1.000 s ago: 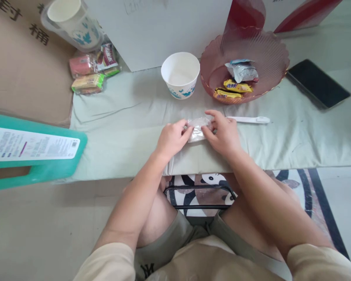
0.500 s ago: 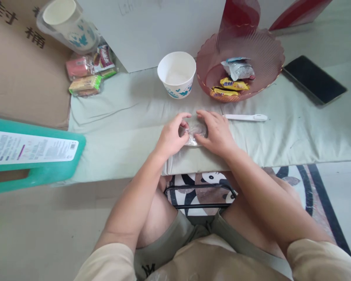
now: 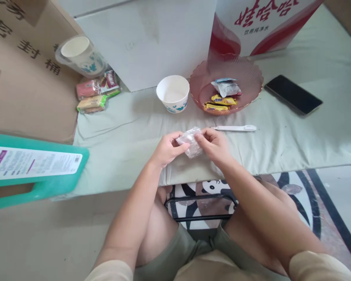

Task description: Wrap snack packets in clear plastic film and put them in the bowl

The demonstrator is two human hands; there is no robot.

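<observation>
Between both hands is a crumpled clear plastic bag (image 3: 191, 146), held just over the cloth near the table's front edge. My left hand (image 3: 169, 149) pinches its left side between thumb and fingers. On the right side, my right hand (image 3: 215, 145) grips it with the thumb on top. A white-handled knife or similar slim tool (image 3: 236, 128) lies just beyond my right hand, its left end hidden behind the fingers. Past my hands stands a white paper bowl (image 3: 173, 95) with blue leaf print. Beside it, a pink glass bowl (image 3: 253, 80) holds several wrapped snacks (image 3: 225, 100).
A black phone (image 3: 293, 95) lies at the right. Wrapped snacks (image 3: 92, 103) and stacked paper cups (image 3: 81, 54) sit by a cardboard box (image 3: 26, 89). A green handled container (image 3: 58, 179) stands front left. White boxes (image 3: 163, 43) line the back of the cloth-covered table (image 3: 119, 156).
My hands, curved around the plastic on the cloth before, now pinch it and hold it up, bunched between them. The view has shifted, showing more of the back boxes.
</observation>
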